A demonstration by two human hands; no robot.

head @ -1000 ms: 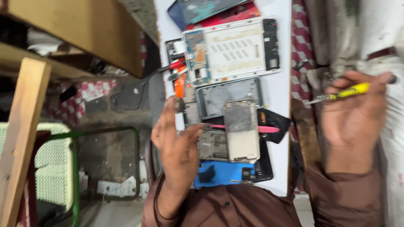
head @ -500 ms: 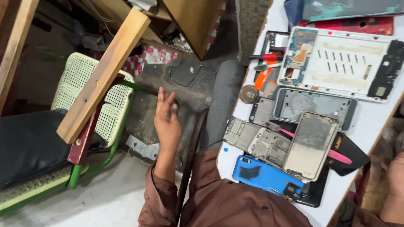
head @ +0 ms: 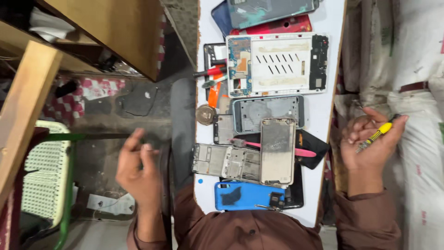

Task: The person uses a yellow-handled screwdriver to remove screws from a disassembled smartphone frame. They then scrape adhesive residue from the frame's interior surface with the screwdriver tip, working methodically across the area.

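Right hand (head: 370, 143) curled around a yellow-handled screwdriver (head: 375, 137), off the white board's (head: 323, 115) right edge; left hand (head: 138, 173) loosely cupped, empty, out left. Phones lie stripped — metal frame (head: 277, 150) bare, blue back cover (head: 247, 195) off — nothing reassembled
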